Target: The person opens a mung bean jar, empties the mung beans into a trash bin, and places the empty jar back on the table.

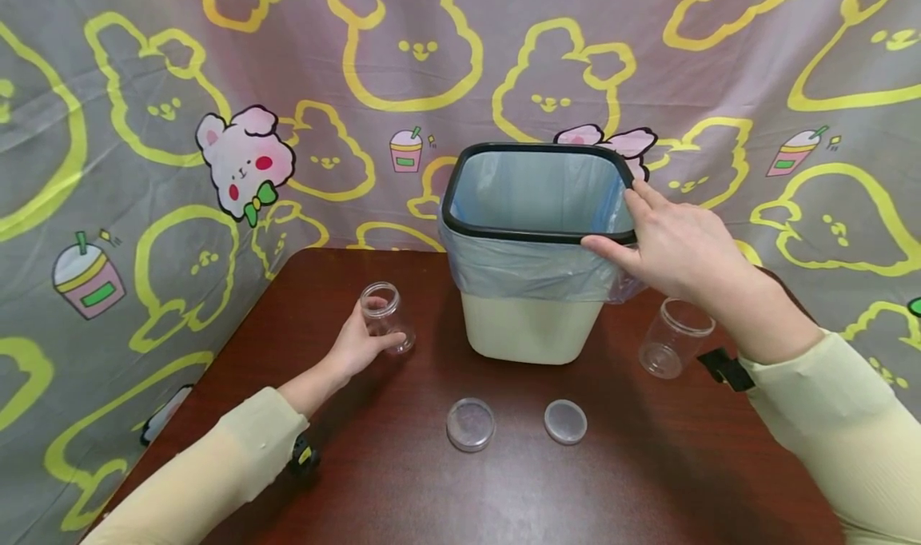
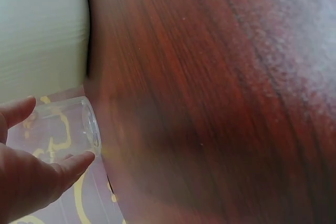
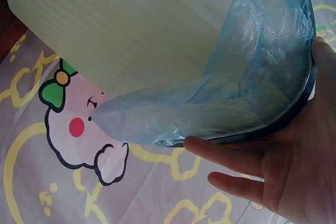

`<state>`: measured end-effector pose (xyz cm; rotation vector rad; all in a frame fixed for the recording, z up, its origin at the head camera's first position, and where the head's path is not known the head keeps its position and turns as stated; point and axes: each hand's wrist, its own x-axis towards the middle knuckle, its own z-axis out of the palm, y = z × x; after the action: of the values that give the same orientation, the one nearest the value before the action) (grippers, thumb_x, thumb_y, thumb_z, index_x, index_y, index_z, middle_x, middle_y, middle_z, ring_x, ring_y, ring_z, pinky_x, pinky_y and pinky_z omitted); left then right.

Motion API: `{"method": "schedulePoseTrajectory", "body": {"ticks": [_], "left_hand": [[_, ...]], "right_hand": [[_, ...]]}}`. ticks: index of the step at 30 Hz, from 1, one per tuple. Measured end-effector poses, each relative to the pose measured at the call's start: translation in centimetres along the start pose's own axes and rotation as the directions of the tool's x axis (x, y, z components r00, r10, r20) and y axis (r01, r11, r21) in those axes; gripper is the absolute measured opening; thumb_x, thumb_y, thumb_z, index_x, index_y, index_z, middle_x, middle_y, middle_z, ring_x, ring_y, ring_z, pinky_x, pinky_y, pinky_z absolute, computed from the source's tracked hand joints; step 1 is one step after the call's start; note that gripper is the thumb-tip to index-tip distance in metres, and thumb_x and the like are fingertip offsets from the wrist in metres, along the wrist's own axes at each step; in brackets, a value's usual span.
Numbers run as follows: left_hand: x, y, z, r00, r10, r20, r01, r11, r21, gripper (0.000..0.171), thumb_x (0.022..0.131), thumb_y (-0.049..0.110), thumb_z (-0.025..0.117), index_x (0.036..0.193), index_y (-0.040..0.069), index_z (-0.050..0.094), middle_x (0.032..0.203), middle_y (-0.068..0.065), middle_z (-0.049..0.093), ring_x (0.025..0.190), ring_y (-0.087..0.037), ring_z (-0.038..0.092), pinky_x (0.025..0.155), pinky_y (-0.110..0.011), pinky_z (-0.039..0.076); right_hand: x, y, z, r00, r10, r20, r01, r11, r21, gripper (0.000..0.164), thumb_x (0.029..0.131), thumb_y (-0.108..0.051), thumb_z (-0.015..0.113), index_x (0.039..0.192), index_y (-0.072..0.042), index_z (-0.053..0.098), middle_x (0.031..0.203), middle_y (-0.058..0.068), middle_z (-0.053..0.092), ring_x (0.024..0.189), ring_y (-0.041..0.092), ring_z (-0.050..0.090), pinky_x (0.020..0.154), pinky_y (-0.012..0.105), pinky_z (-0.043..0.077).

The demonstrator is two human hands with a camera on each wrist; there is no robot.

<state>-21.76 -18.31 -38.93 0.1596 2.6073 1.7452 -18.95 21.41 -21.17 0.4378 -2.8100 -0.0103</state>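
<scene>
My left hand (image 1: 357, 341) holds a clear open-topped plastic jar (image 1: 383, 309) at the left of the table. In the left wrist view, thumb and fingers lie on either side of this jar (image 2: 68, 124). My right hand (image 1: 679, 245) rests on the right side of the black rim (image 1: 528, 232) of a cream trash bin (image 1: 532, 329), fingers extended and thumb at the front edge. A pale blue trash bag (image 1: 540, 269) lines the bin and folds over outside. The right wrist view shows my fingers (image 3: 226, 153) along the rim, close to the bag (image 3: 252, 98).
A second clear jar (image 1: 672, 341) stands right of the bin, below my right forearm. Two clear round lids, a left one (image 1: 471, 424) and a right one (image 1: 565, 422), lie on the dark wood table (image 1: 403, 481). A patterned curtain (image 1: 324, 65) hangs behind.
</scene>
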Motion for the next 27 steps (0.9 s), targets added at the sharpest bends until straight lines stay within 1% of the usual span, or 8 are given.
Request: {"method": "schedulePoseTrajectory", "body": {"ticks": [4, 10, 16, 18, 19, 24, 27], "left_hand": [[0.0, -0.2, -0.1, 1.000, -0.002, 0.000, 0.002, 1.000, 0.015, 0.058, 0.084, -0.002, 0.072, 0.128, 0.001, 0.035, 0.124, -0.025, 0.051, 0.106, -0.034, 0.058, 0.082, -0.029, 0.043], [0.0, -0.7, 0.0, 1.000, -0.012, 0.004, 0.012, 1.000, 0.009, 0.059, 0.083, -0.003, 0.072, 0.129, -0.001, 0.035, 0.125, -0.027, 0.051, 0.106, -0.036, 0.058, 0.077, -0.027, 0.047], [0.0, -1.1, 0.0, 1.000, -0.022, 0.014, 0.021, 0.998, 0.067, 0.059, 0.082, -0.003, 0.074, 0.129, -0.001, 0.039, 0.124, -0.027, 0.052, 0.107, -0.036, 0.057, 0.083, -0.035, 0.046], [0.0, -1.2, 0.0, 1.000, -0.022, 0.013, 0.021, 0.996, 0.082, 0.059, 0.082, -0.003, 0.074, 0.129, -0.001, 0.039, 0.121, -0.027, 0.054, 0.105, -0.036, 0.057, 0.083, -0.037, 0.045], [0.0, -1.3, 0.0, 1.000, -0.023, 0.012, 0.022, 0.996, 0.086, 0.058, 0.082, -0.003, 0.074, 0.129, -0.001, 0.040, 0.121, -0.026, 0.054, 0.105, -0.036, 0.057, 0.083, -0.037, 0.045], [-0.1, -1.5, 0.1, 0.999, -0.046, 0.008, 0.046, 0.996, 0.076, 0.059, 0.081, -0.004, 0.075, 0.129, -0.001, 0.041, 0.121, -0.025, 0.056, 0.107, -0.035, 0.057, 0.085, -0.037, 0.045], [-0.1, -1.6, 0.2, 0.999, -0.046, 0.012, 0.046, 0.997, 0.064, 0.060, 0.080, -0.005, 0.074, 0.130, -0.001, 0.041, 0.123, -0.026, 0.055, 0.109, -0.037, 0.057, 0.086, -0.038, 0.045]], "right_hand": [[0.0, 0.0, 0.0, 1.000, 0.005, -0.001, -0.005, 1.000, 0.001, 0.091, 0.092, -0.069, 0.041, 0.138, 0.010, 0.040, 0.148, 0.028, 0.032, 0.108, 0.052, 0.052, 0.077, 0.061, 0.045], [-0.1, 0.0, 0.1, 1.000, 0.008, -0.008, -0.008, 1.000, 0.007, 0.091, 0.092, -0.069, 0.041, 0.138, 0.009, 0.040, 0.147, 0.028, 0.033, 0.110, 0.052, 0.051, 0.079, 0.061, 0.044], [-0.1, 0.0, 0.0, 1.000, 0.023, 0.012, -0.023, 1.000, 0.005, 0.093, 0.091, -0.071, 0.039, 0.141, 0.008, 0.039, 0.150, 0.027, 0.030, 0.111, 0.054, 0.050, 0.078, 0.062, 0.044], [-0.1, 0.0, 0.0, 1.000, 0.026, 0.017, -0.026, 1.000, 0.006, 0.094, 0.091, -0.071, 0.039, 0.142, 0.008, 0.037, 0.151, 0.027, 0.028, 0.114, 0.054, 0.048, 0.078, 0.063, 0.043], [-0.1, 0.0, 0.0, 1.000, 0.023, 0.014, -0.023, 1.000, 0.006, 0.094, 0.091, -0.071, 0.039, 0.142, 0.008, 0.037, 0.151, 0.027, 0.029, 0.112, 0.054, 0.049, 0.077, 0.062, 0.044], [0.0, 0.0, 0.1, 1.000, 0.012, 0.009, -0.012, 1.000, 0.003, 0.093, 0.091, -0.071, 0.040, 0.140, 0.009, 0.039, 0.149, 0.027, 0.030, 0.109, 0.053, 0.051, 0.076, 0.062, 0.044], [0.0, -0.1, 0.1, 1.000, 0.011, 0.013, -0.011, 1.000, 0.001, 0.093, 0.091, -0.070, 0.040, 0.140, 0.009, 0.038, 0.150, 0.027, 0.030, 0.111, 0.053, 0.049, 0.077, 0.062, 0.044]]}}
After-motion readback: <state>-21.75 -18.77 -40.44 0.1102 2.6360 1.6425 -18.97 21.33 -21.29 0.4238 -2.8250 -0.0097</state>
